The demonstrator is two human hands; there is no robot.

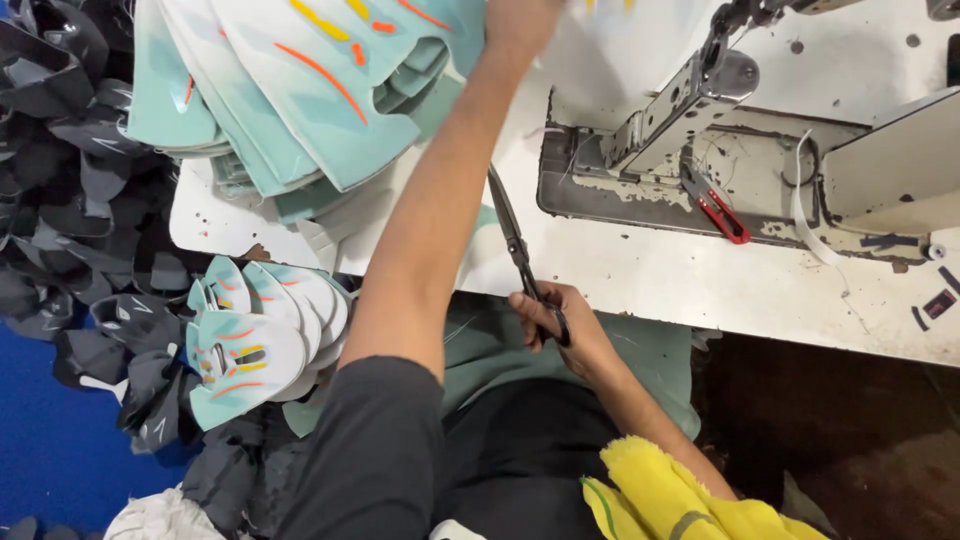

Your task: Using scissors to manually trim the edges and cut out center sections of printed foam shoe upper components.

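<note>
My right hand (560,325) grips the black handles of long dark scissors (512,235), whose blades point up and away over the white table (650,275). My left arm stretches across the table toward the top edge of the view, where my left hand (515,22) rests on a stack of mint-green shoe upper pieces (300,90) with orange and yellow stripes; its fingers are cut off by the frame edge. A mint-green piece of fabric (490,350) lies on my lap under the scissors.
A sewing machine base (690,110) sits on the table at the right, with small red-handled thread snips (718,207) beside it. A second pile of mint and white pieces (255,335) lies at the left. Dark grey pieces (70,180) heap at far left. Yellow cloth (670,495) lies at bottom.
</note>
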